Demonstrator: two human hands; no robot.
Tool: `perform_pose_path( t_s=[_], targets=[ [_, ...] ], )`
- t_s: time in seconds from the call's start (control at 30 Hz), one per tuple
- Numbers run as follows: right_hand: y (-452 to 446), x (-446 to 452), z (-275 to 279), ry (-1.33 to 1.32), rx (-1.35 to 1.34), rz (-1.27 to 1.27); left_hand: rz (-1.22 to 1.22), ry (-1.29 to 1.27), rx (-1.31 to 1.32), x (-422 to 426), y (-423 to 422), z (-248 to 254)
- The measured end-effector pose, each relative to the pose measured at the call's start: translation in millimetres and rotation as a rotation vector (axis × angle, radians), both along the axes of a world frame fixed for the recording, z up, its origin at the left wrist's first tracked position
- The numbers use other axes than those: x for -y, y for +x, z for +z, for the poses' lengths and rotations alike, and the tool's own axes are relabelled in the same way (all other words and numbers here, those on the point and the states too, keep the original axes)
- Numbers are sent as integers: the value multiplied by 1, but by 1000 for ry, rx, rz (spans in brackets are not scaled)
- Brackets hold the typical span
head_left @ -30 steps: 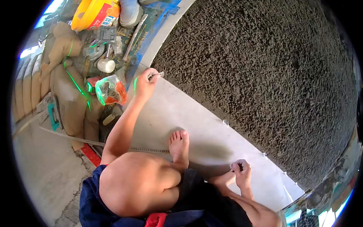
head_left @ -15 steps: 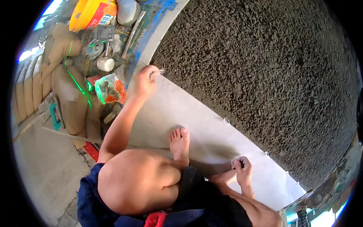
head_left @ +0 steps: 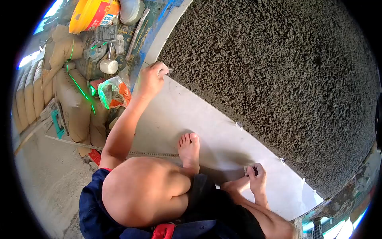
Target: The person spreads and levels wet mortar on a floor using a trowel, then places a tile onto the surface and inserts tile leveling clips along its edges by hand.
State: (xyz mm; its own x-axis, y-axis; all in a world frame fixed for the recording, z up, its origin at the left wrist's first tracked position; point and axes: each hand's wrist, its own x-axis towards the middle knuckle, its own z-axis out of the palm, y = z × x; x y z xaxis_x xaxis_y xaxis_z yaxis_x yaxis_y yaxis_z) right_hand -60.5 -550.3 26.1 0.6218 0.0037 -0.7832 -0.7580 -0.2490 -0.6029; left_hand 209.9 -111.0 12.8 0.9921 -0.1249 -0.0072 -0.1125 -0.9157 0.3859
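At the left corner of the pale tile [head_left: 187, 103], my left hand [head_left: 152, 79] is closed in a pinch on a small clear tile leveling clip [head_left: 170, 71]. The clip sits at the tile's edge, beside the rough grey mortar bed [head_left: 270, 71]. Farther along that edge stand another clip [head_left: 238, 126] and a third clip [head_left: 283, 160]. My right hand [head_left: 258, 178] is curled closed over my leg, low above the tile. A small pale thing shows at its fingertips, too small to name. My bare foot rests on the tile.
On the left are a white-headed mallet [head_left: 108, 66], a clear plastic bag [head_left: 115, 92] with orange inside, a yellow bucket [head_left: 89, 15] and stacked brown sacks [head_left: 73, 105]. A trowel with a teal handle [head_left: 58, 124] leans there. Green laser lines cross the sacks.
My left hand has shifted slightly up toward the tile's corner and is less blurred, the small clip still at its fingers. My right hand has hardly moved. The camera view has shifted a little.
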Motion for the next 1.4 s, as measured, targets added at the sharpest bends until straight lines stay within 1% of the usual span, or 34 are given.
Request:
perform_pose_path(
  t_s=[0.13,0.23,0.3,0.37,0.43,0.47,0.53,0.6,0.7,0.8,0.87,0.93,1.0,1.03,1.1,1.13,1.17,1.2,1.23,1.27,1.33,1.4],
  targets=[
    [3,-4,0,-29,30,-25,-2,70,1,-4,-10,-15],
    [5,-6,-2,-46,50,-14,-39,8,2,-5,-6,-10],
    [7,-6,-2,-69,78,26,3,-22,84,1,-10,-5],
    [4,-7,-1,-86,101,77,-3,-3,48,4,-18,-14],
    [3,-7,-1,-35,51,34,-14,18,29,-1,-15,-19],
    [4,-8,-1,-36,52,33,-36,-19,33,-5,-12,-21],
    [6,-9,0,-68,91,13,-56,-60,35,-2,-9,-16],
    [7,-9,1,-90,83,33,-29,-22,62,0,-12,-9],
    [7,-10,0,-89,81,46,-84,-30,15,-2,-19,-20],
    [3,-12,-1,-90,63,29,-109,-29,-35,-3,-15,-14],
    [6,-12,-3,-108,50,19,-87,-61,0,4,-15,-9],
    [11,-13,4,-119,51,123,-58,-92,9,9,-27,-15],
    [7,-13,2,-122,53,109,-131,8,32,8,-32,-24],
    [7,-14,0,-131,60,82,-133,8,41,8,-28,-24],
    [5,-13,1,-143,45,92,-95,-31,-23,9,-27,-16],
    [7,-15,0,-161,32,89,-100,-32,-14,10,-22,-11],
    [9,-14,-2,-164,30,83,-54,-118,11,10,-20,-6],
    [11,-14,-1,-186,40,132,-7,-205,22,9,-24,-3],
    [9,-14,1,-205,48,185,-8,-207,5,3,-28,-14],
    [6,-13,2,-202,38,188,-43,-170,4,-7,-31,-32],
    [6,-16,1,-134,14,83,-129,-77,64,-4,-28,-32],
    [10,-19,5,-110,4,54,-122,-53,11,-4,-23,-25]
  ],
)
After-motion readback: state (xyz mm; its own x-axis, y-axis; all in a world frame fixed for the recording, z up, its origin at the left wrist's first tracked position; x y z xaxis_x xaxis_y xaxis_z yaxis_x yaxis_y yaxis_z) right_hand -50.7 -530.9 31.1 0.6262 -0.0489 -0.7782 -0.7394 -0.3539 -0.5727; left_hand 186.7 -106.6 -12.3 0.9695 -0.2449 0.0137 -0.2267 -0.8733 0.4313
